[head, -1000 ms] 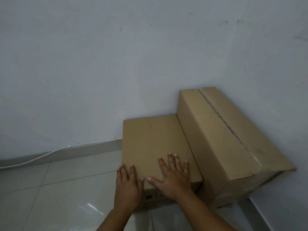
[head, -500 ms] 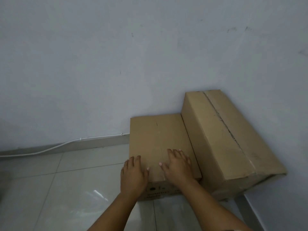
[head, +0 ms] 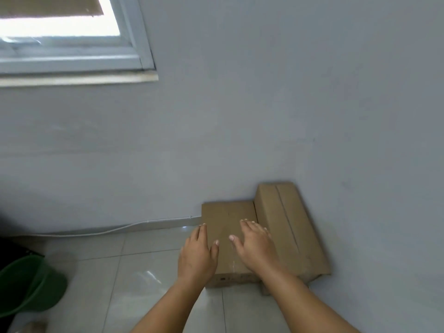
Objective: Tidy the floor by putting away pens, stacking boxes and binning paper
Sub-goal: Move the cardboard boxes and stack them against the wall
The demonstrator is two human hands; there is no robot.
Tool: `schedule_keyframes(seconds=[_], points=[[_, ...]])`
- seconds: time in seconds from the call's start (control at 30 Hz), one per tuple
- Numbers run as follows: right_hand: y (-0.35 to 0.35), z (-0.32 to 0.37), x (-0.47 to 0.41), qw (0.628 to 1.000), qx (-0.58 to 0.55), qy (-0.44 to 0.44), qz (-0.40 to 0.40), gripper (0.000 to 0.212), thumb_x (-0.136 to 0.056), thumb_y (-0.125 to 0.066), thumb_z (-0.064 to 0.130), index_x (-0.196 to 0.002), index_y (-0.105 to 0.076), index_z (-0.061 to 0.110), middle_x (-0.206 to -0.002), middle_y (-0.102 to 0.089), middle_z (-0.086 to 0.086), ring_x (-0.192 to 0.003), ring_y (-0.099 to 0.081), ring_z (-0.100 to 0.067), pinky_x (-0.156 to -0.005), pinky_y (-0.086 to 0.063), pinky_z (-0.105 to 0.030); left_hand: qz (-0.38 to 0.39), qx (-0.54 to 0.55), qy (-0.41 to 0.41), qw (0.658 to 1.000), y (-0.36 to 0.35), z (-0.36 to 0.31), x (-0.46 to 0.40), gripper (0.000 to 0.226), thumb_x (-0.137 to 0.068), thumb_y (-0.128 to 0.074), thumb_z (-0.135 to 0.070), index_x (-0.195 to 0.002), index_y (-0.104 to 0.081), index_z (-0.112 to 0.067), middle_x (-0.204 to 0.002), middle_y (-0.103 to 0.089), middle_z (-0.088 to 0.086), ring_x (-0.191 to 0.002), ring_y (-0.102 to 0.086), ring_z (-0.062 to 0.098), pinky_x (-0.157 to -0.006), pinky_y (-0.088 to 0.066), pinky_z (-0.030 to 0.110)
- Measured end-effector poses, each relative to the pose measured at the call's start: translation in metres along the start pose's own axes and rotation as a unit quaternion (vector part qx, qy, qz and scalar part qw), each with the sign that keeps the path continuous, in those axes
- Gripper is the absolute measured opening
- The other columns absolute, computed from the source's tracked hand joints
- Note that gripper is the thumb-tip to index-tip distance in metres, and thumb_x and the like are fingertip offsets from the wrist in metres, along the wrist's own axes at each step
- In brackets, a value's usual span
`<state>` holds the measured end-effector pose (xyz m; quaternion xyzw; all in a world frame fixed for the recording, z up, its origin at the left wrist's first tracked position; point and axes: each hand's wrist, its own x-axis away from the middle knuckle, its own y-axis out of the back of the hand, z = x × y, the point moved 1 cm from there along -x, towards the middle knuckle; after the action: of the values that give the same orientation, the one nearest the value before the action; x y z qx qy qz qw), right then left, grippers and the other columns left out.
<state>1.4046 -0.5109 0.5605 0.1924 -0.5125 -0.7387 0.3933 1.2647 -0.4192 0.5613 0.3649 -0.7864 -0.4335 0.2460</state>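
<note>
While the view has tipped up since half a second ago, bringing in a window (head: 67,37) and green bin (head: 31,287), both hands stay flat. Left hand (head: 198,254) and right hand (head: 255,246), fingers straight, rest on the small box (head: 225,217) on the floor, touching the taller box (head: 288,227) on its right.

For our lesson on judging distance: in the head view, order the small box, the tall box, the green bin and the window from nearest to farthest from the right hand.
From the right hand:
1. Small box, directly beneath it.
2. Tall box, just to its right.
3. Green bin, far left on the floor.
4. Window, upper left on the wall.
</note>
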Motion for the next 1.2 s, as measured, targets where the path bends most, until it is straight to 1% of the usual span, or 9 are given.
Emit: schedule_keyframes(seconds=[0.1,0.2,0.47,0.63,0.73,0.8,0.97,1.13,1.2], points=[[0.051,0.034,0.022,1.000,0.001,0.007,-0.001,0.064,-0.096,-0.040,0.055,-0.148,-0.038,0.017,-0.153,-0.039,-0.001,-0.143,-0.031,-0.020,-0.118,-0.022,-0.040,-0.008,0.007,-0.013,1.000,0.060,-0.020,0.023,0.059,-0.096,-0.042,-0.045,-0.147,-0.030,-0.018,-0.151,-0.035,-0.004,-0.133,-0.039,0.016,-0.102,-0.039,0.031],[0.082,0.057,0.038,1.000,0.004,0.022,-0.014,0.059,-0.096,-0.041,0.054,-0.145,-0.043,0.021,-0.149,-0.046,0.002,-0.138,-0.039,-0.018,-0.115,-0.028,-0.038,-0.011,0.007,-0.024,1.000,0.094,-0.028,0.041,0.056,-0.095,-0.046,-0.041,-0.146,-0.032,-0.022,-0.145,-0.042,-0.006,-0.129,-0.043,0.015,-0.099,-0.042,0.030],[0.094,0.089,0.083,0.996,0.008,0.079,-0.032,0.045,-0.097,-0.043,0.050,-0.131,-0.058,0.024,-0.131,-0.061,0.006,-0.120,-0.055,-0.015,-0.099,-0.040,-0.031,-0.051,0.034,0.009,0.998,0.128,-0.012,0.102,0.048,-0.095,-0.047,-0.036,-0.142,-0.041,-0.025,-0.135,-0.054,-0.009,-0.121,-0.052,0.010,-0.096,-0.046,0.028],[0.085,0.105,0.123,0.988,0.021,0.152,-0.010,0.031,-0.094,-0.048,0.047,-0.096,-0.068,0.025,-0.094,-0.067,0.004,-0.093,-0.063,-0.017,-0.075,-0.040,-0.031,-0.104,0.062,0.056,0.991,0.141,0.004,0.164,0.038,-0.094,-0.048,-0.038,-0.131,-0.053,-0.030,-0.112,-0.065,-0.015,-0.102,-0.060,0.005,-0.085,-0.049,0.025],[0.076,0.117,0.150,0.980,0.015,0.199,0.006,0.029,-0.095,-0.049,0.045,-0.087,-0.067,0.024,-0.083,-0.063,0.004,-0.081,-0.061,-0.016,-0.067,-0.033,-0.028,-0.143,0.075,0.086,0.983,0.146,0.011,0.201,0.032,-0.093,-0.050,-0.037,-0.122,-0.061,-0.030,-0.102,-0.067,-0.015,-0.093,-0.062,0.004,-0.081,-0.051,0.025],[0.064,0.129,0.172,0.972,0.007,0.234,0.027,0.027,-0.096,-0.049,0.042,-0.083,-0.066,0.024,-0.078,-0.060,0.007,-0.074,-0.057,-0.012,-0.064,-0.034,-0.027,-0.167,0.088,0.114,0.975,0.147,0.018,0.233,0.030,-0.092,-0.051,-0.036,-0.120,-0.062,-0.029,-0.100,-0.068,-0.015,-0.090,-0.061,0.002,-0.080,-0.051,0.023],[0.024,0.171,0.229,0.952,0.014,0.295,0.077,0.025,-0.096,-0.048,0.039,-0.085,-0.066,0.026,-0.078,-0.062,0.010,-0.070,-0.058,-0.008,-0.065,-0.050,-0.029,-0.197,0.101,0.177,0.959,0.152,0.048,0.313,0.028,-0.094,-0.051,-0.032,-0.119,-0.062,-0.026,-0.095,-0.069,-0.013,-0.085,-0.060,0.002,-0.074,-0.045,0.013],[-0.010,0.236,0.286,0.920,0.035,0.367,0.131,0.025,-0.096,-0.046,0.041,-0.091,-0.066,0.027,-0.086,-0.065,0.009,-0.077,-0.061,-0.012,-0.063,-0.048,-0.029,-0.237,0.101,0.267,0.928,0.172,0.099,0.389,0.021,-0.093,-0.049,-0.032,-0.106,-0.066,-0.028,-0.090,-0.068,-0.012,-0.081,-0.061,0.006,-0.074,-0.053,0.031],[-0.026,0.265,0.309,0.910,0.044,0.388,0.140,0.026,-0.096,-0.045,0.042,-0.090,-0.066,0.027,-0.085,-0.065,0.009,-0.076,-0.061,-0.012,-0.065,-0.051,-0.030,-0.256,0.096,0.299,0.914,0.182,0.123,0.419,0.020,-0.092,-0.049,-0.034,-0.102,-0.066,-0.029,-0.089,-0.069,-0.013,-0.081,-0.060,0.005,-0.073,-0.052,0.032]])
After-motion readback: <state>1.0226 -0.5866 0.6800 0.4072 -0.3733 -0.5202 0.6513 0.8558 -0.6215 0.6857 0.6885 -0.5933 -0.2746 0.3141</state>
